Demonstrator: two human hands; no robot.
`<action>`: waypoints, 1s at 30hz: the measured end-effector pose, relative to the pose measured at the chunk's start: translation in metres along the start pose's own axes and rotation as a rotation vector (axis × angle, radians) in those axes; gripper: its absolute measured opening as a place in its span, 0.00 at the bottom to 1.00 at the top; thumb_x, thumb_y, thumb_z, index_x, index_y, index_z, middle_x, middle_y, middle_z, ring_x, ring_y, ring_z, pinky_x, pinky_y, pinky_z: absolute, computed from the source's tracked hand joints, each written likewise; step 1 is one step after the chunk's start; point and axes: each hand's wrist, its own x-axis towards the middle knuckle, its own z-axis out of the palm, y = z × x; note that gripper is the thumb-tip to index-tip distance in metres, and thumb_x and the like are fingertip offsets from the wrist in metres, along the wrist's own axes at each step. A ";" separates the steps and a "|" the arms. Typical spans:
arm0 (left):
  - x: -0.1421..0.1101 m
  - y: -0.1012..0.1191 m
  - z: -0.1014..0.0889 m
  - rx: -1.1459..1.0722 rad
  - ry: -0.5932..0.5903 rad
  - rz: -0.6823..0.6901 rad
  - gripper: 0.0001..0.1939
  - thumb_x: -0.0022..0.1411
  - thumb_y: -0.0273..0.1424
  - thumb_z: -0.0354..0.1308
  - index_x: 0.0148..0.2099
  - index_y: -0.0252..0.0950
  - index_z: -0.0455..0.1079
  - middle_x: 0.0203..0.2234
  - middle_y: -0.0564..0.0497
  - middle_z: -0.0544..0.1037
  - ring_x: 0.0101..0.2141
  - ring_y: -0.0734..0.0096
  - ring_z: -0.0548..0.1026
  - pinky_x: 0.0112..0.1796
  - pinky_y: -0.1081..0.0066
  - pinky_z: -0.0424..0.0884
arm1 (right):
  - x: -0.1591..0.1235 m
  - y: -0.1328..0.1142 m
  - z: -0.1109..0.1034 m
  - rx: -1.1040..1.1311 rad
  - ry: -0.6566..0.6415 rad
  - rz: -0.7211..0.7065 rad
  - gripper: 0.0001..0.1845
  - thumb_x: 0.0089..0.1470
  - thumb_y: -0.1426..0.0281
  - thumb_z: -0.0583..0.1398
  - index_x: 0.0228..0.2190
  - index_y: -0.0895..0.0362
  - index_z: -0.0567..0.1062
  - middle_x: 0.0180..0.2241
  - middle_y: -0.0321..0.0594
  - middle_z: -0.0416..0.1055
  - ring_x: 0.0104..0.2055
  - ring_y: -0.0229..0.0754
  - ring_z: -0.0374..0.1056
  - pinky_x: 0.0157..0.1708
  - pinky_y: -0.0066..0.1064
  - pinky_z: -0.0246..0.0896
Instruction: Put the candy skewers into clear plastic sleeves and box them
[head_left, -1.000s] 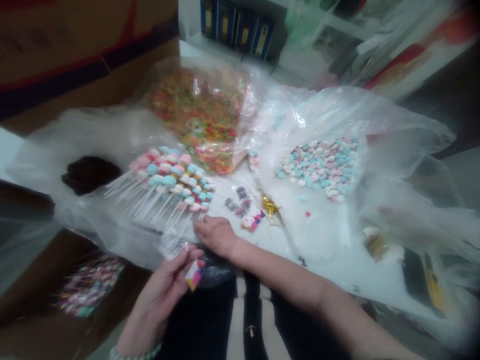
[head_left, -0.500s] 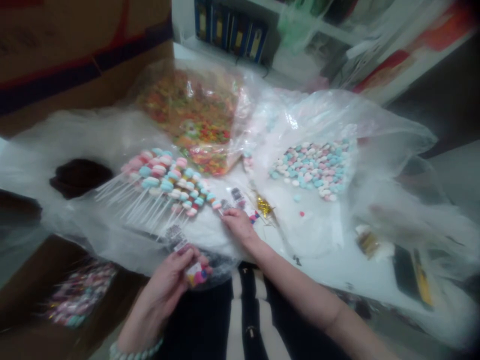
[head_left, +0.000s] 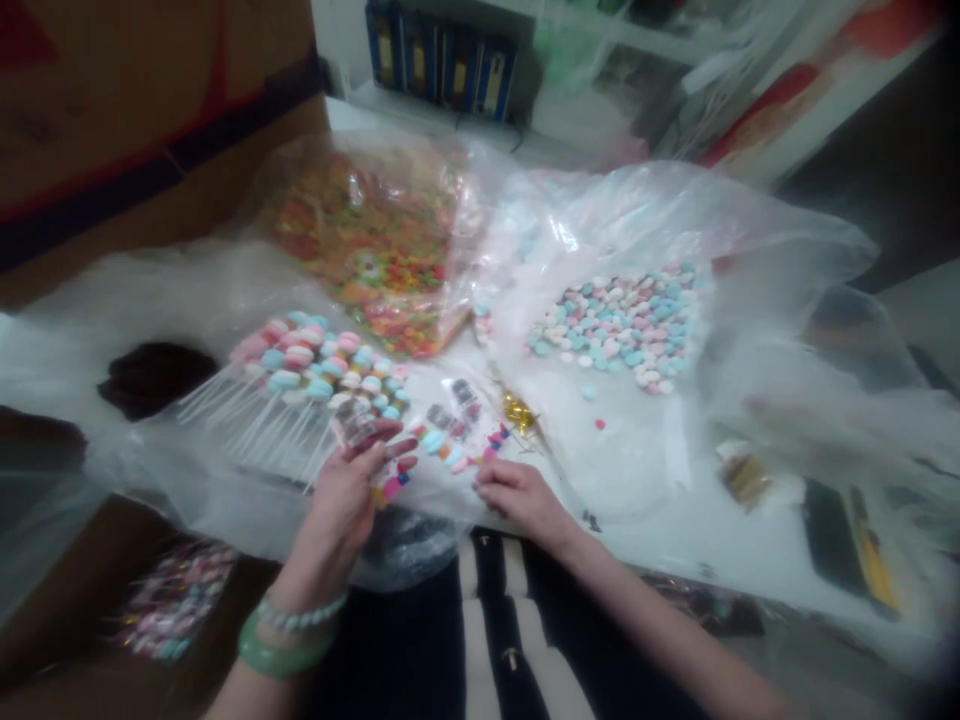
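My left hand (head_left: 352, 488) is raised at the table's near edge, fingers closed on a small clear packet with a colourful printed end (head_left: 390, 485). My right hand (head_left: 517, 492) rests on the plastic sheet, fingers pinched on the stick of a candy skewer (head_left: 450, 455) whose pink and blue pieces point toward my left hand. Just behind my left hand lies a fan of pastel candy skewers (head_left: 307, 375) with their white sticks toward me.
A bag of orange and green sweets (head_left: 367, 245) lies at the back. A heap of pastel sweets (head_left: 615, 325) sits on clear plastic to the right. Gold twist ties (head_left: 519, 410) and small packets (head_left: 461, 400) lie mid-table. A cardboard box (head_left: 112, 150) stands left.
My right hand pulled one skewer out of the pile and drew it toward me. My left hand rose with the packet to meet it.
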 end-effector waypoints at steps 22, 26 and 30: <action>0.017 -0.001 -0.004 -0.033 0.164 -0.071 0.04 0.64 0.26 0.59 0.37 0.32 0.74 0.33 0.46 0.81 0.33 0.61 0.82 0.32 0.66 0.79 | 0.082 -0.032 0.009 -0.804 0.172 -0.280 0.16 0.60 0.73 0.55 0.42 0.50 0.82 0.41 0.38 0.80 0.41 0.42 0.73 0.41 0.29 0.60; 0.012 -0.010 -0.010 -0.044 0.139 -0.180 0.03 0.62 0.23 0.59 0.38 0.31 0.75 0.33 0.46 0.80 0.32 0.61 0.82 0.31 0.65 0.80 | 0.118 -0.055 0.010 -1.086 0.104 -0.257 0.17 0.61 0.73 0.54 0.44 0.53 0.81 0.43 0.45 0.81 0.43 0.46 0.75 0.39 0.31 0.61; 0.011 -0.016 -0.016 -0.071 0.121 -0.192 0.03 0.61 0.22 0.60 0.38 0.31 0.75 0.33 0.46 0.80 0.32 0.61 0.82 0.31 0.66 0.79 | 0.133 -0.072 0.010 -1.257 0.026 -0.266 0.15 0.58 0.73 0.56 0.41 0.54 0.81 0.40 0.47 0.81 0.43 0.49 0.75 0.37 0.32 0.61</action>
